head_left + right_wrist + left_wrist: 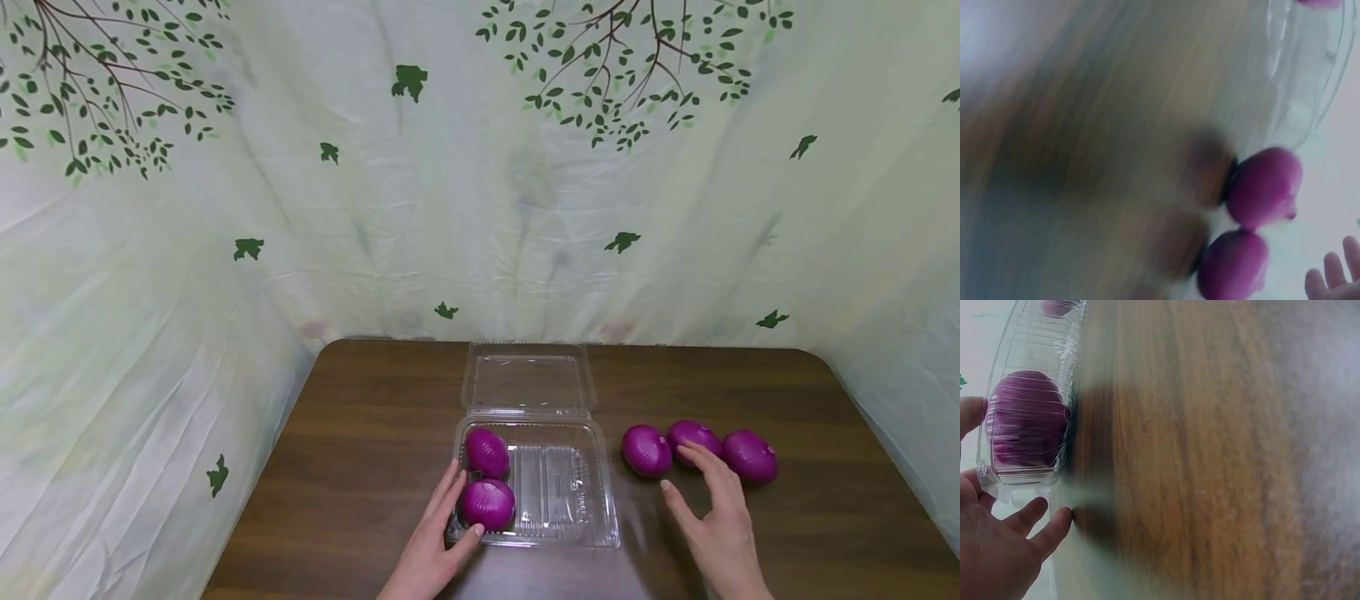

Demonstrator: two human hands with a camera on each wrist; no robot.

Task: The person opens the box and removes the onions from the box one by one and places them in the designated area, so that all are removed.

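Two purple onions [487,505] sit in the left side of a clear hinged plastic container [600,533], whose lid [531,383] lies folded back. My left hand [435,533] rests at the container's front-left corner, fingers along the left side and thumb at the front rim. In the left wrist view, an onion [1029,419] shows through the clear wall beside the left fingers [1050,534]. Over to the right, three more onions [647,451] lie close together on the table. My right hand [720,529] hovers spread by the middle onion [693,435]; whether it touches is unclear.
The brown wooden table [360,467] has rounded far corners. A pale curtain [420,208] with leaf prints hangs behind it and along both sides. Part of the container [1310,81] shows beyond the onions in the blurred right wrist view.
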